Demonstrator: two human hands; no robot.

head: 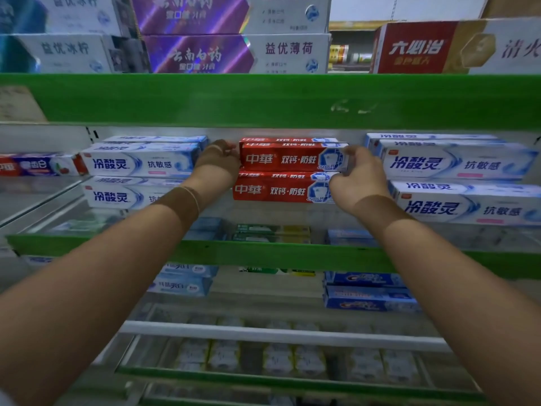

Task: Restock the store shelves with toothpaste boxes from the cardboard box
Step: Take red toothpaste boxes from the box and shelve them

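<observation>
The left hand (219, 159) curls round the left end of the top red toothpaste box (289, 158), and the right hand (359, 174) pinches its right end. The box lies on another red box (278, 190), on a shelf with a green front edge (263, 253). White-and-blue toothpaste boxes (137, 164) are stacked just beside it on both sides.

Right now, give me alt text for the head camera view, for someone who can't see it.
Two bare hands hold a red toothpaste box by its ends, left hand and right hand, atop another red box on a green-edged shelf. White-and-blue toothpaste boxes sit stacked on both sides.
</observation>
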